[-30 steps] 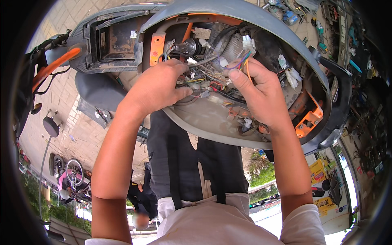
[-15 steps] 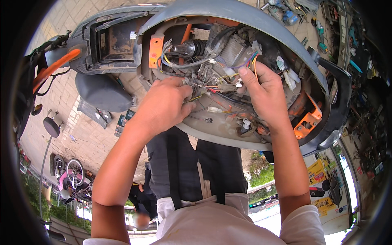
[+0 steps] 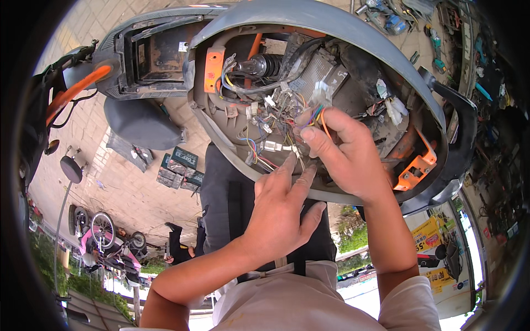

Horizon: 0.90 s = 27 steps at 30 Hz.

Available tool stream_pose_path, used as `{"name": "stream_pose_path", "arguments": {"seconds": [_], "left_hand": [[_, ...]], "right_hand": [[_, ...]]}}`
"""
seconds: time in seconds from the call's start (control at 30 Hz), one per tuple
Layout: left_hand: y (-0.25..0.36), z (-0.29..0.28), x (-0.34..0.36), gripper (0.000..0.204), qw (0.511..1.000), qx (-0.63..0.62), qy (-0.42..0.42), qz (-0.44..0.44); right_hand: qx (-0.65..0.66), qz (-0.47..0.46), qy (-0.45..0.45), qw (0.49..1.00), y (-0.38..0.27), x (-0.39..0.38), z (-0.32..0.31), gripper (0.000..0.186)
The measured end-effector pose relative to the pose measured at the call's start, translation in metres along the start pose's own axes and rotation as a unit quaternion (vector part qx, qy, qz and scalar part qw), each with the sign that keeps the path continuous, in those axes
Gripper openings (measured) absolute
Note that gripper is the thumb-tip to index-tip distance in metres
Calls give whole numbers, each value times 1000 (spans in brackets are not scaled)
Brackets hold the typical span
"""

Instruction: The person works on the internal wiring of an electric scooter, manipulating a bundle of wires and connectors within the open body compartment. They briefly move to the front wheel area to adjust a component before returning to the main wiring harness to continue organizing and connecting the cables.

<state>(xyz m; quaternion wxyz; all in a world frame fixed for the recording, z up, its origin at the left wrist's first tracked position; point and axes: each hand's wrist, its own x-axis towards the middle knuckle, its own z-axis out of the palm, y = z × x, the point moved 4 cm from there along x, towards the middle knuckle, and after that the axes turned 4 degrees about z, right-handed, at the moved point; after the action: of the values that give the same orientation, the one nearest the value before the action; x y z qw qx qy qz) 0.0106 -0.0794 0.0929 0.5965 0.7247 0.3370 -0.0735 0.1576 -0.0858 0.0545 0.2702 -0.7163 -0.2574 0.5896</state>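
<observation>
Over the open body of a scooter, both my hands are among its loose wiring. My right hand (image 3: 345, 151) is closed, thumb against fingers, around a bundle of coloured wires (image 3: 318, 115); its fingertips partly hide them. Just below and left of it, my left hand (image 3: 281, 207) has its fingers stretched out and its thumb apart. Its fingertips reach thin wires by a white connector (image 3: 273, 146) at the near rim of the grey body shell (image 3: 326, 16). Behind the right hand sits a finned metal controller box (image 3: 316, 74), with a black-sprung shock absorber (image 3: 259, 66) to its left.
Orange frame brackets (image 3: 214, 70) stand inside the shell, left and right. A black seat (image 3: 141, 124) and several dark batteries (image 3: 182, 165) lie on the paved ground at left. Tools, including a teal power tool (image 3: 436, 49), lie at far right.
My left hand has drawn back toward me and right, off the wire cluster. My right hand has moved nearer and left with the coloured wires. Several wires and connectors now lie spread at the near rim.
</observation>
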Motion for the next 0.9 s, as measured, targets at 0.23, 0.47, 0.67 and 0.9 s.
{"name": "stream_pose_path", "arguments": {"seconds": [0.23,0.47,0.67,0.9], "left_hand": [[-22,-46,26,44,998,17,32,-54],[-64,-70,37,24,979,186,45,-67],[-63,-68,31,18,965,255,69,7],[-60,-58,36,17,990,129,-22,59]], "right_hand": [[-248,-150,59,955,-20,9,-25,12],[-124,-225,-47,965,-48,28,-8,18],[-138,-306,-124,934,-87,80,34,23],[-324,-309,-131,885,-80,122,95,22]]}}
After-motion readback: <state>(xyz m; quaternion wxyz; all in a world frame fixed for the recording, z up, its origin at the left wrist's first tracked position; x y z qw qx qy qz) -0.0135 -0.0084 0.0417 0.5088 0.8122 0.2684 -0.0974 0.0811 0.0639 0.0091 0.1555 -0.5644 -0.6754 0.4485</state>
